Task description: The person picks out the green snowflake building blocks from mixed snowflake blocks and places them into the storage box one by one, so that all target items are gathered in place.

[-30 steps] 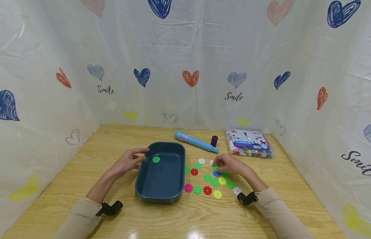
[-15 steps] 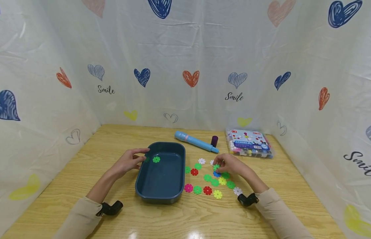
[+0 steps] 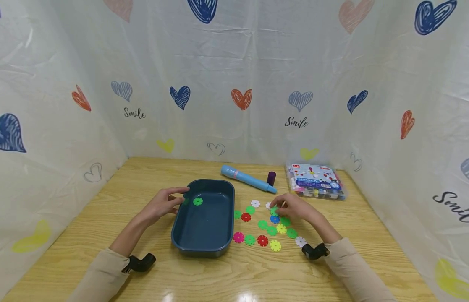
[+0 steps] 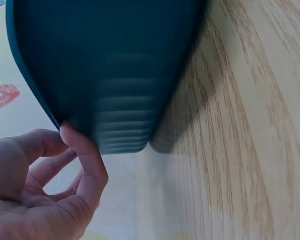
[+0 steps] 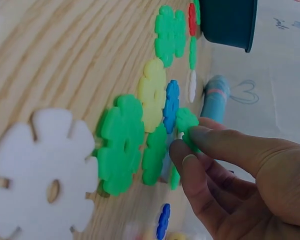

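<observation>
The right hand [image 3: 291, 207] pinches a green notched disc [image 5: 186, 119] between thumb and forefinger; the disc is tilted. The left hand [image 3: 162, 205] grips the rim of a dark blue rectangular tray [image 3: 204, 230], thumb and finger at its left side, toward the far end.

The tray stands slightly left of the middle of the wooden counter [image 3: 174, 277], its long sides running toward the far edge. One loose green disc [image 3: 197, 201] lies inside, in the far part.

Between the tray and the right hand, further notched discs lie scattered on the counter. A blue disc [image 3: 274, 219] is just beside the pinched one, with a yellow disc [image 3: 281, 228] next to it. A white disc [image 3: 300, 241] lies near the right wrist. A magenta disc [image 3: 239, 237] lies just beside the tray.

Toward the far edge, a light blue tube [image 3: 247, 178] lies at a slant; a dark purple cylinder [image 3: 271, 178] stands beside it. A clear plastic case [image 3: 315, 181] lies near the far right corner. A heart-printed white curtain [image 3: 211, 54] rises behind the far edge.
</observation>
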The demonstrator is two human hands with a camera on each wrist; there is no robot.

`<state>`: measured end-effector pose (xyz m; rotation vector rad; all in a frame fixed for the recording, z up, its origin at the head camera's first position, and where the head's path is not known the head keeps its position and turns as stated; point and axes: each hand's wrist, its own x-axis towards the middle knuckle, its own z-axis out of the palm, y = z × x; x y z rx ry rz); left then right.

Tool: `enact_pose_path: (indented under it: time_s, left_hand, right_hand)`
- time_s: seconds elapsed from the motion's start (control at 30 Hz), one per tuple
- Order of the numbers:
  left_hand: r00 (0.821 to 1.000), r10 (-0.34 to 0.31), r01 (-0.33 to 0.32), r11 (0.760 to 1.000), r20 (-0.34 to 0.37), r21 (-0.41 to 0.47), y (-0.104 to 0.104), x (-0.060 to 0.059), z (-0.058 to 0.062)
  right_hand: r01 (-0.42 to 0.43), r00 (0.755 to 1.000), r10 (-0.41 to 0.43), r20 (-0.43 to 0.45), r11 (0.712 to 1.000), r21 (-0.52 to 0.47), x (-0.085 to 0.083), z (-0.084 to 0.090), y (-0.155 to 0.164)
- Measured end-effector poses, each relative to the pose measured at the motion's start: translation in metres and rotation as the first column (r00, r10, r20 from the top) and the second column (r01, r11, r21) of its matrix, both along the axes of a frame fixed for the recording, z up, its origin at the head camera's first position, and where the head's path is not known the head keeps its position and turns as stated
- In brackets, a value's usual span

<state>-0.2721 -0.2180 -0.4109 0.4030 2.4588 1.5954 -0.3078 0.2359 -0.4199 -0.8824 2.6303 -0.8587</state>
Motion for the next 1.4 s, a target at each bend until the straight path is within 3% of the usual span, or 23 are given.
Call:
enact_pose_path:
  time_s: [0.27, 0.6, 0.87, 1.07, 1.4]
  left_hand:
    - [1.0, -0.006, 0.006, 1.0, 0.0, 0.011, -0.001, 0.0, 0.0]
    - [1.0, 0.007, -0.007, 1.0, 0.008, -0.001, -0.002, 0.0, -0.004]
    - [1.0, 0.011, -0.011, 1.0, -0.002, -0.008, 0.0, 0.001, -0.001]
    - [1.0, -0.001, 0.001, 1.0, -0.004, -0.007, 0.0, 0.0, 0.001]
    - [1.0, -0.016, 0.016, 1.0, 0.006, 0.013, -0.002, -0.001, -0.001]
  right_hand:
    - [-0.014, 0.999, 0.014, -0.036, 1.0, -0.005, 0.002, 0.005, 0.003]
    - [-0.07, 0.997, 0.071, 0.007, 0.995, -0.071, 0.001, 0.019, -0.005]
    - [-0.075, 0.996, 0.079, 0.034, 0.99, -0.121, -0.005, 0.035, -0.026]
    - [-0.11, 0.994, 0.11, -0.005, 0.989, -0.102, -0.011, 0.051, -0.046]
    - [-0.116, 0.993, 0.118, 0.016, 0.991, -0.06, -0.013, 0.077, -0.087]
